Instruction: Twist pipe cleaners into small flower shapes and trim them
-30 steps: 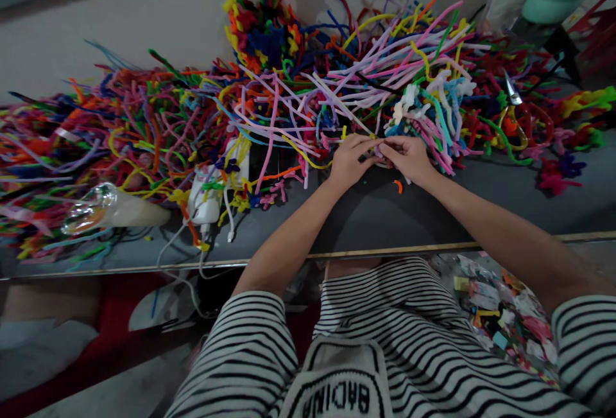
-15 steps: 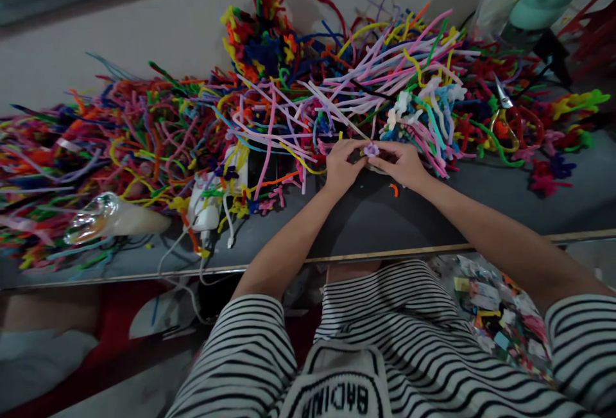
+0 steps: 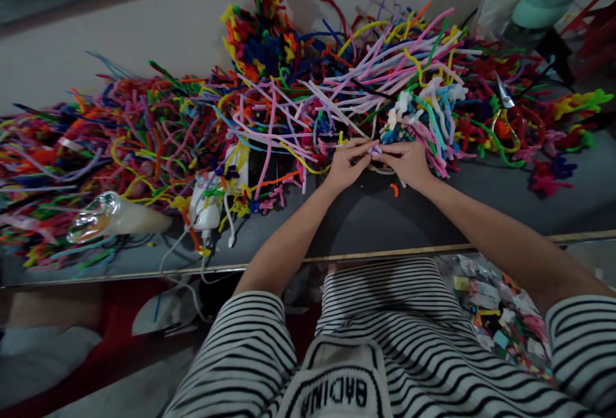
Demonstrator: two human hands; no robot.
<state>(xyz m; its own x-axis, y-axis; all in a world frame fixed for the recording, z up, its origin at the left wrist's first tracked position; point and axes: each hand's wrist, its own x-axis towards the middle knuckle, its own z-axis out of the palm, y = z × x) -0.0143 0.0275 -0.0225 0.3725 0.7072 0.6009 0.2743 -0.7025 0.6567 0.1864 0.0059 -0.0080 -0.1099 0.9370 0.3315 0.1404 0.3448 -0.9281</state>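
Note:
My left hand (image 3: 347, 162) and my right hand (image 3: 407, 160) meet fingertip to fingertip at the near edge of a big heap of coloured pipe cleaners (image 3: 298, 97). Both pinch a small lilac pipe-cleaner piece (image 3: 375, 149) between them, its shape too small to make out. Each hand has its fingers curled and pressed on the piece. A short orange pipe-cleaner scrap (image 3: 395, 189) lies on the dark table (image 3: 375, 219) just below my right hand.
Scissors with yellow and red handles (image 3: 506, 119) lie in the heap at the right. A white charger with cables (image 3: 205, 209) and a clear plastic-wrapped object (image 3: 113, 214) sit at the left. A bin of scraps (image 3: 500, 315) stands below the table edge, right.
My hands stayed together at the heap's edge, shifting slightly. The lilac piece showed as a small flower-like shape half a second ago and is now more covered by my fingertips.

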